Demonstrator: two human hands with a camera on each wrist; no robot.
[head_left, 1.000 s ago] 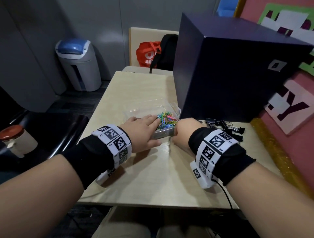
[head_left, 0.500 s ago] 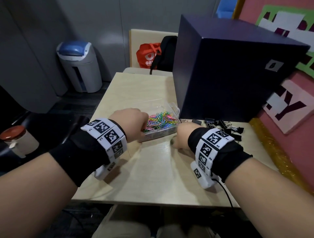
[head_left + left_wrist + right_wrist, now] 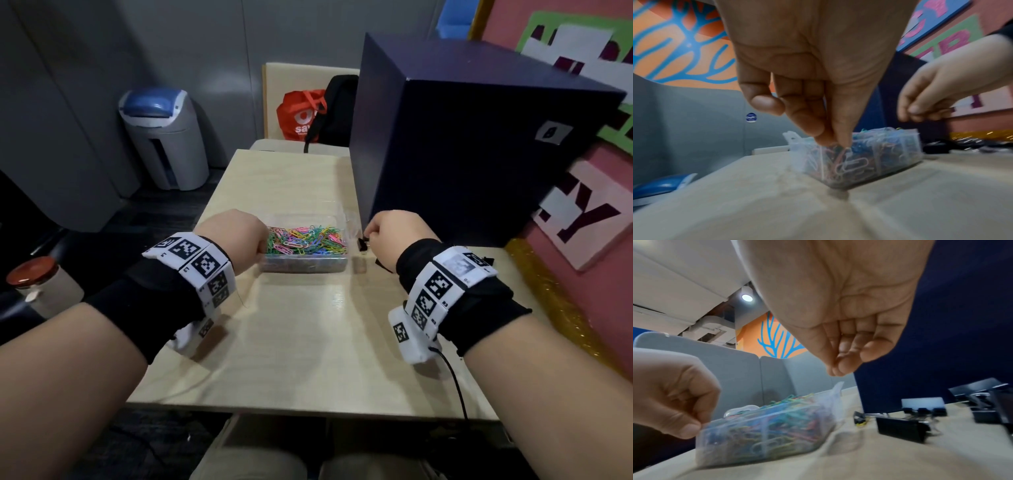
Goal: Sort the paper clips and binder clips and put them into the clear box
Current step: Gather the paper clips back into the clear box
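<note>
The clear box (image 3: 305,265) sits mid-table, heaped with coloured paper clips (image 3: 308,238). My left hand (image 3: 832,141) pinches the rim at the box's (image 3: 890,155) near left corner between thumb and fingers. My right hand (image 3: 836,369) hovers just right of the box (image 3: 766,434), fingers curled and thumb against the fingertips, with nothing visible between them. Below it a small black binder clip (image 3: 858,417) lies on the table beside a yellow paper clip. Larger black binder clips (image 3: 902,426) lie further right; in the head view my right wrist hides most of them.
A large dark blue box (image 3: 462,154) stands on the table right behind the clips. A gold strip (image 3: 555,301) runs along the table's right edge. A grey bin (image 3: 164,137) and a red-lidded jar (image 3: 37,287) are off to the left.
My left hand left the top of the box and now pinches its left corner. The right hand lifted off the box's right end and moved right, over the small binder clip.
</note>
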